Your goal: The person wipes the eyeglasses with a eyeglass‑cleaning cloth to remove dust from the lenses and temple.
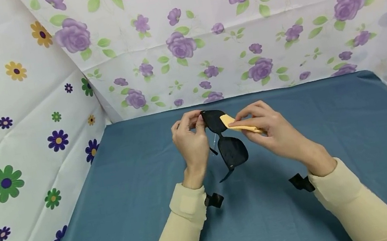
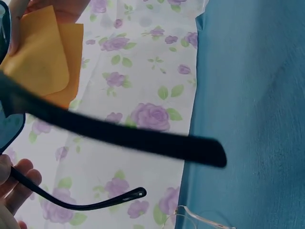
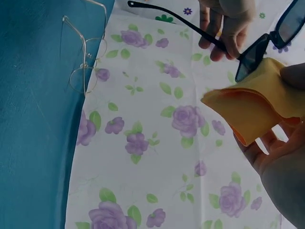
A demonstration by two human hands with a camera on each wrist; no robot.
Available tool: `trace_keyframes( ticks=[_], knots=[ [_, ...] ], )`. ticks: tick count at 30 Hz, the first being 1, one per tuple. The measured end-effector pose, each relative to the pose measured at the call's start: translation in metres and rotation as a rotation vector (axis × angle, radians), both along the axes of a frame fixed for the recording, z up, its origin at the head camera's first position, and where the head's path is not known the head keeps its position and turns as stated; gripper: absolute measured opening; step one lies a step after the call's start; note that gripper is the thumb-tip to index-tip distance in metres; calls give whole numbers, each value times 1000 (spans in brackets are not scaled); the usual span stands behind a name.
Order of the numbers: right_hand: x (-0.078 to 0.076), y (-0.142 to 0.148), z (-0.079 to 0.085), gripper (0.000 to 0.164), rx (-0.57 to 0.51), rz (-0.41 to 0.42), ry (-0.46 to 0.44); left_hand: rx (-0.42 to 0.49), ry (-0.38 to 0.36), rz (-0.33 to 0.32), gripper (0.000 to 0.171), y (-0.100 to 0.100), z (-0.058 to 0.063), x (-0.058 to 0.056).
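My left hand (image 1: 193, 142) pinches a pair of black sunglasses (image 1: 233, 151) at the outer corner of one lens, beside the hinge. They hang tilted above the table, both temple arms folded out; one arm crosses close to the camera in the left wrist view. Between thumb and fingers, my right hand (image 1: 275, 128) holds a folded yellow cloth (image 1: 229, 121). In the head view the cloth's edge overlaps the upper lens, the one nearest my left fingers. The right wrist view shows the cloth (image 3: 252, 102) bent over, its fold against that lens.
A pair of thin wire-framed eyeglasses (image 3: 84, 47) appears over the blue tablecloth (image 1: 117, 218) in the wrist views, mostly hidden behind the hands in the head view. Flower-printed sheets (image 1: 181, 46) rise behind the table and along its left side.
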State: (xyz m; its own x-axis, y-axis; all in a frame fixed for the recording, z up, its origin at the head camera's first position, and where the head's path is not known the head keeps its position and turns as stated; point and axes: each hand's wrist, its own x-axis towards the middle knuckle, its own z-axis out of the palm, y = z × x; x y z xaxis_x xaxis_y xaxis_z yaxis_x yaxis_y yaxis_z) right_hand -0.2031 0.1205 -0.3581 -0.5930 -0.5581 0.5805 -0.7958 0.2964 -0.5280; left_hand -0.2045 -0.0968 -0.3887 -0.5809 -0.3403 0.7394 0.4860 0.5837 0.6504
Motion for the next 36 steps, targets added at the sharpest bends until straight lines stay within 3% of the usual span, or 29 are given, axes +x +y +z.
trace_keyframes(
  ticks=[4,10,15,21,31,36],
  knots=[
    [-1,5,4,30,8,-19,-22,6,-20,0,8,-2,-1,-1],
    [4,7,12,25,-66,-76,-82,-1,-28,-16,12,-4,-2,-2],
    [11,0,14,24,-31,-42,-38,-47,-37,-16,16,-5,-3,-3],
    [17,-2,15,35,24,-37,17,-102,-50,5,18,-5,-3,-3],
    [18,-3,15,33,34,-51,-47,-98,9,43,16,-7,-3,-5],
    [19,-2,15,36,53,10,-9,-80,15,68,16,-10,-3,-6]
  ],
)
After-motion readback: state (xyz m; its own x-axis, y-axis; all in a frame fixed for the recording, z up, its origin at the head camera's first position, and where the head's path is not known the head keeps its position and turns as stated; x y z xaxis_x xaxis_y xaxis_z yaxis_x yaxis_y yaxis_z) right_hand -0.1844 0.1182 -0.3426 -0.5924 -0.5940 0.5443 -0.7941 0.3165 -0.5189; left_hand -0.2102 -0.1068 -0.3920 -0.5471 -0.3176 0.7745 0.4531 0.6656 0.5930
